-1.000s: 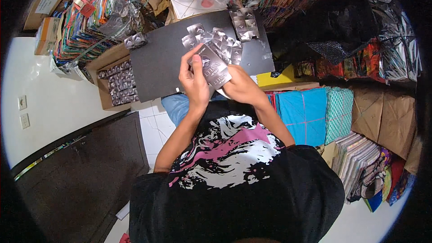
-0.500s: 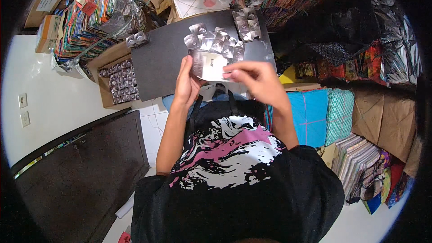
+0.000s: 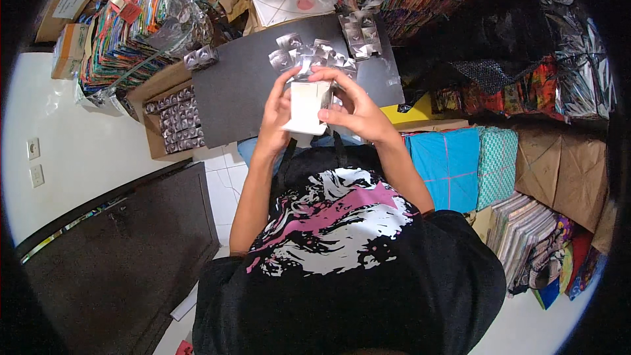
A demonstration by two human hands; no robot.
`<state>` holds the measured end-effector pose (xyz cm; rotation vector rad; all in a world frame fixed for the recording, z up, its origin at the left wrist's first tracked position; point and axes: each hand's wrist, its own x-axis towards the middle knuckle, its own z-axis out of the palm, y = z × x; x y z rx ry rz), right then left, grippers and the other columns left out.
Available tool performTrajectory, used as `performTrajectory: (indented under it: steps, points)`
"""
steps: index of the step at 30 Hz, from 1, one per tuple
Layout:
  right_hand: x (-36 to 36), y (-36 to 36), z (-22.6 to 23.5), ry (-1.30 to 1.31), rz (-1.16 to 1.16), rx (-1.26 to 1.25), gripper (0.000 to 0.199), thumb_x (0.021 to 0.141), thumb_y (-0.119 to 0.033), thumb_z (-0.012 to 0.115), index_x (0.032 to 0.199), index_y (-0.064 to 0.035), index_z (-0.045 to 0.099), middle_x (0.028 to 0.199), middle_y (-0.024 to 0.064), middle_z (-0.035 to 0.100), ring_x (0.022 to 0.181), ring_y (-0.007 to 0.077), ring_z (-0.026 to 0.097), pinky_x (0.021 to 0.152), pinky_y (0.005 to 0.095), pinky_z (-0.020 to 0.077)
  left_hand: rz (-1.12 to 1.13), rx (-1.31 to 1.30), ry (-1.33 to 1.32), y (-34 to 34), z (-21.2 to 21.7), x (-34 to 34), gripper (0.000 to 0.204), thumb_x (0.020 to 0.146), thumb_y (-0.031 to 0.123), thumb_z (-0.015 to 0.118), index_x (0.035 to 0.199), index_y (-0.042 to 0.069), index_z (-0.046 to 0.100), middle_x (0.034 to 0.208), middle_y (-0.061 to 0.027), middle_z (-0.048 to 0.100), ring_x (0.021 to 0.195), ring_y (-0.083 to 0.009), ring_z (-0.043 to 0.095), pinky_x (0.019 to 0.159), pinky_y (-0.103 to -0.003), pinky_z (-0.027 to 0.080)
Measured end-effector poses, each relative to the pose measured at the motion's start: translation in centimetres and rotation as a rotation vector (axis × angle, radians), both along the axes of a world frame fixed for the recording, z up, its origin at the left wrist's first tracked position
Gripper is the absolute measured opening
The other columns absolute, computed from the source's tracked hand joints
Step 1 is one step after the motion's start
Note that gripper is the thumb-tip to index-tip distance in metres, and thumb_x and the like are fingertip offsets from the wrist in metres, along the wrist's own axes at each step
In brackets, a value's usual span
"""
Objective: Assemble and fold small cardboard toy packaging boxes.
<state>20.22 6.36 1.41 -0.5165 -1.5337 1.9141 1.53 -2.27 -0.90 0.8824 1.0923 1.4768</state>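
Observation:
In front of my chest, over the near edge of a dark table [image 3: 230,102], I hold a small paper carton [image 3: 307,102] with both hands. Its white face is turned up and a white flap sticks out at the near end. My left hand [image 3: 276,113] grips the carton's left side, fingers curled over the far end. From the right, my right hand [image 3: 358,108] has its thumb on the white face and its fingers around the far edge. Just beyond lie several small grey printed boxes [image 3: 284,59], partly hidden by my fingers.
A cardboard tray [image 3: 158,148] of similar small boxes sits left of the table. More boxes [image 3: 361,34] stand at its far right corner. Stacked colourful packets [image 3: 125,39] rise at the far left, and blue wrapped bundles [image 3: 450,167] stand on the right.
My right hand has shifted from the carton's near right corner to wrap around its right side. The carton has turned from an opened-out look to a narrower, boxier shape.

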Motion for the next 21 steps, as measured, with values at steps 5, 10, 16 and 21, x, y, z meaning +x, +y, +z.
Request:
performTrajectory:
  steps: [5, 10, 16, 21]
  points:
    - [-0.9, -0.3, -0.4, -0.030, -0.014, 0.006, 0.047, 0.091, -0.010, 0.077, 0.135, -0.0058, 0.064, 0.147, 0.0131, 0.053, 0.143, 0.0256, 0.049, 0.120, 0.0388, 0.0355, -0.245, -0.111, 0.141, -0.3, 1.2, -2.4, 0.066, 0.103, 0.038, 0.072, 0.155, 0.006, 0.048, 0.135, -0.0112, 0.061, 0.113, -0.0159, 0.062, 0.089, -0.030, 0.053]
    - [-1.9, -0.4, -2.3, -0.119, -0.026, 0.250, 0.040, 0.094, -0.006, 0.071, 0.133, -0.0029, 0.066, 0.142, 0.0123, 0.060, 0.136, 0.0246, 0.054, 0.117, 0.0397, 0.0383, -0.270, -0.201, 0.327, 0.1, 1.9, -2.1, 0.052, 0.107, 0.022, 0.062, 0.154, 0.004, 0.047, 0.138, -0.0110, 0.057, 0.110, -0.0147, 0.060, 0.089, -0.030, 0.051]
    - [-2.3, -0.8, -1.9, -0.203, -0.090, 0.295, 0.045, 0.085, 0.003, 0.062, 0.130, -0.0013, 0.069, 0.140, 0.0146, 0.064, 0.136, 0.0288, 0.055, 0.119, 0.0403, 0.0376, -0.270, -0.147, 0.492, 0.0, 0.6, -2.1, 0.047, 0.108, 0.017, 0.051, 0.151, 0.002, 0.043, 0.139, -0.0179, 0.054, 0.127, -0.0297, 0.058, 0.109, -0.040, 0.044]
    - [-2.0, -0.3, -3.1, -0.200, -0.054, 0.292, 0.049, 0.085, 0.003, 0.060, 0.133, -0.0014, 0.069, 0.143, 0.0152, 0.062, 0.138, 0.0290, 0.054, 0.120, 0.0417, 0.0374, -0.227, -0.145, 0.550, 0.1, 0.7, -1.6, 0.045, 0.106, 0.017, 0.050, 0.148, 0.000, 0.045, 0.138, -0.0227, 0.055, 0.131, -0.0355, 0.056, 0.112, -0.042, 0.041]
